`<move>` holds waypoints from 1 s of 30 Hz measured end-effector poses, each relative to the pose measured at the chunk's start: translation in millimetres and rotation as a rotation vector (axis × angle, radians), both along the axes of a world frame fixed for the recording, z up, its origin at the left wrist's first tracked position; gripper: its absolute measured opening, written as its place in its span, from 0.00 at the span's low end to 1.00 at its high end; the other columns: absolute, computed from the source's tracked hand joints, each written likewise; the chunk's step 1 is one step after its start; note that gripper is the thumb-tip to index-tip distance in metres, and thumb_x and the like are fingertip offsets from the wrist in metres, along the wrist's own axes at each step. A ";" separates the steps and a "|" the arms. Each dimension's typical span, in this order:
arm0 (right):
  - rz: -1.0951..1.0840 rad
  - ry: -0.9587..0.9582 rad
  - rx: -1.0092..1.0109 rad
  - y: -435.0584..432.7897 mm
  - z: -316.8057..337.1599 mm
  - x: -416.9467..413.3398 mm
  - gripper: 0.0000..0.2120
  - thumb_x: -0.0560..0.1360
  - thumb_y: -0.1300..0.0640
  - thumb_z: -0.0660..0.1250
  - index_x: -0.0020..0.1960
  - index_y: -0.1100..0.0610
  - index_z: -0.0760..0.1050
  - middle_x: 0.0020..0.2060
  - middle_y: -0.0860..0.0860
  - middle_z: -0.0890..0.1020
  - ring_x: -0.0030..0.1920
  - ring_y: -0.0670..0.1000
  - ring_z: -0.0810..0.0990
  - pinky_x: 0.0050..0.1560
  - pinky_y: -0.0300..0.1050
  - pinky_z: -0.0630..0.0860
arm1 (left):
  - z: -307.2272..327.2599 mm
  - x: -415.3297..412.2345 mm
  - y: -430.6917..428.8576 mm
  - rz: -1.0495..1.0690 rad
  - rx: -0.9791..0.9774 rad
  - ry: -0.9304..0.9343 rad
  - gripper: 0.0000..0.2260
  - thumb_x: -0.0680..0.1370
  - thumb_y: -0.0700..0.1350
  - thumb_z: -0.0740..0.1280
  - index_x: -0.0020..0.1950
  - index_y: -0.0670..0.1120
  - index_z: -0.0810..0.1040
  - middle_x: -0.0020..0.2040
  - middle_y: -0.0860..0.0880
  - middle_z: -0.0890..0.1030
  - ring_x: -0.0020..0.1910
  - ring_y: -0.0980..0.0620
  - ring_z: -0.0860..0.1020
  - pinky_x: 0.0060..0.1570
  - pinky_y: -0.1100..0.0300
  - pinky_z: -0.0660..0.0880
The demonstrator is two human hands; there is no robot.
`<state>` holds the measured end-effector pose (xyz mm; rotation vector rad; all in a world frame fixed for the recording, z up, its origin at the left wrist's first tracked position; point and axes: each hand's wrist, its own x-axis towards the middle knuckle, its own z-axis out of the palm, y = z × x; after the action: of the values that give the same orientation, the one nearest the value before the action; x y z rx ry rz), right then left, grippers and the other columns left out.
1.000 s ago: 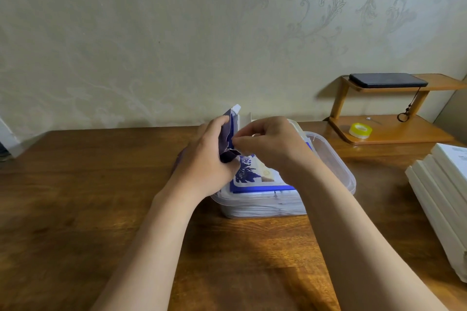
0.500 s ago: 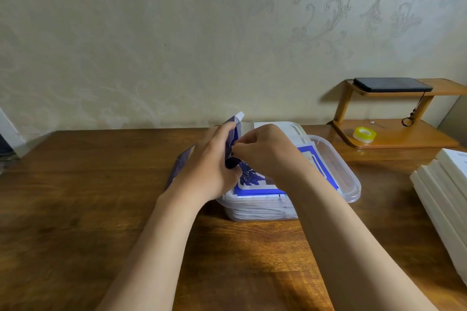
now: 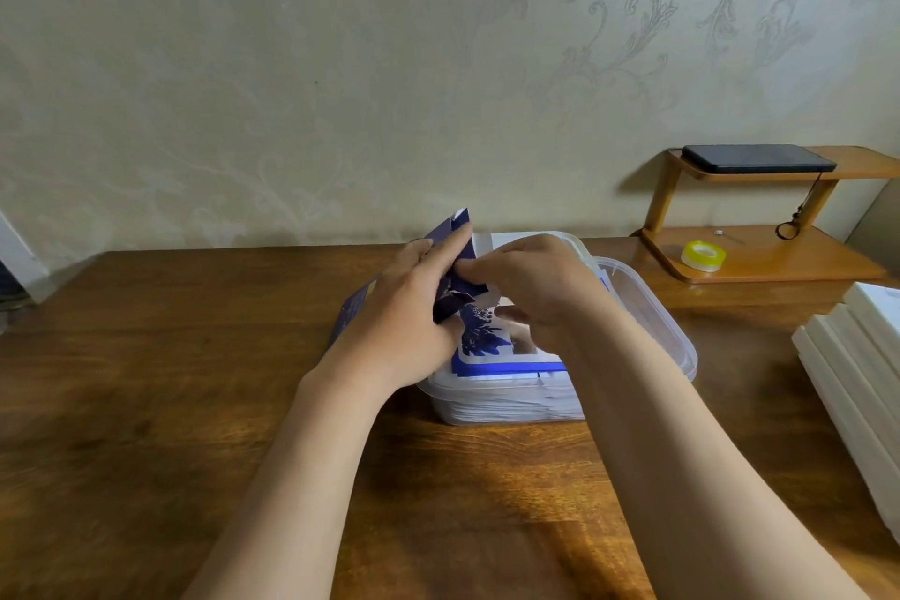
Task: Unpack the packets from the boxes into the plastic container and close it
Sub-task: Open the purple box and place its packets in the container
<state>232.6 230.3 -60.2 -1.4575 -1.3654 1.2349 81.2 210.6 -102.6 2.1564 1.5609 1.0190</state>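
A clear plastic container (image 3: 647,307) stands in the middle of the wooden table, filled with a stack of white packets; the top packet (image 3: 487,341) is white with a blue border and a blue print. My left hand (image 3: 414,312) grips a dark blue box (image 3: 458,229) that stands on end at the container's left rim. My right hand (image 3: 531,287) hovers over the container with its fingers curled, pinching at the box's open end. What the right fingers hold inside the box is hidden.
A stack of white boxes (image 3: 857,356) lies at the table's right edge. At the back right a small wooden shelf (image 3: 759,258) carries a roll of tape (image 3: 703,254) and a black phone (image 3: 755,157). The wall runs close behind the table.
Both hands stay at the box's open end; the box has tilted a little to the left and the right fingers have shifted at its opening.
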 end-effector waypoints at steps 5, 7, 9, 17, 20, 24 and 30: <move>-0.108 0.143 0.022 2.9 8.5 12.8 0.04 0.76 0.59 0.71 0.42 0.58 0.78 0.43 0.57 0.84 0.47 0.54 0.82 0.48 0.51 0.78 | -2.9 -0.6 3.3 0.024 0.043 0.007 0.26 0.78 0.39 0.69 0.75 0.52 0.71 0.74 0.50 0.68 0.71 0.50 0.70 0.68 0.57 0.69; -0.177 0.193 0.077 4.6 14.3 22.6 0.05 0.77 0.61 0.67 0.42 0.58 0.75 0.39 0.55 0.83 0.41 0.54 0.84 0.45 0.50 0.80 | -3.4 0.4 3.8 0.018 0.058 -0.009 0.25 0.77 0.38 0.69 0.73 0.52 0.73 0.71 0.50 0.70 0.67 0.51 0.72 0.65 0.58 0.72; -0.193 0.220 0.145 5.1 19.3 32.6 0.05 0.78 0.64 0.63 0.43 0.58 0.74 0.37 0.56 0.83 0.35 0.53 0.84 0.39 0.48 0.80 | -4.2 1.2 4.5 0.023 0.069 -0.013 0.24 0.77 0.38 0.69 0.73 0.52 0.74 0.70 0.50 0.71 0.65 0.51 0.73 0.63 0.57 0.74; 0.178 -0.574 0.670 21.8 -8.4 67.4 0.27 0.77 0.65 0.71 0.69 0.41 0.75 0.76 0.51 0.64 0.72 0.52 0.69 0.62 0.45 0.75 | -5.5 -1.3 5.1 0.021 0.089 0.013 0.25 0.78 0.35 0.66 0.73 0.52 0.74 0.68 0.52 0.71 0.62 0.56 0.72 0.52 0.72 0.72; 0.135 -0.495 0.773 24.6 -10.5 67.4 0.11 0.76 0.61 0.73 0.53 0.46 0.83 0.75 0.50 0.66 0.71 0.47 0.69 0.63 0.37 0.71 | -3.9 -1.7 3.5 0.024 0.069 0.017 0.25 0.78 0.36 0.65 0.73 0.54 0.73 0.68 0.54 0.71 0.61 0.58 0.72 0.52 0.70 0.74; -0.102 -0.285 0.922 24.2 1.0 82.0 0.03 0.77 0.61 0.69 0.49 0.55 0.80 0.65 0.52 0.78 0.68 0.49 0.75 0.66 0.38 0.70 | -2.0 -1.6 2.6 0.048 0.071 -0.001 0.29 0.77 0.37 0.63 0.75 0.59 0.70 0.62 0.54 0.73 0.56 0.56 0.75 0.54 0.58 0.77; -0.346 -0.099 0.837 15.1 13.4 103.9 0.09 0.79 0.56 0.61 0.48 0.57 0.79 0.41 0.57 0.83 0.43 0.57 0.82 0.37 0.57 0.81 | -2.3 0.3 0.1 0.094 0.030 -0.006 0.31 0.78 0.40 0.65 0.77 0.61 0.62 0.72 0.56 0.69 0.64 0.55 0.73 0.60 0.51 0.78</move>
<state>336.5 245.3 -46.8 -1.0757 -1.3730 0.2901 81.5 210.7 -104.9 2.1148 1.6692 1.0829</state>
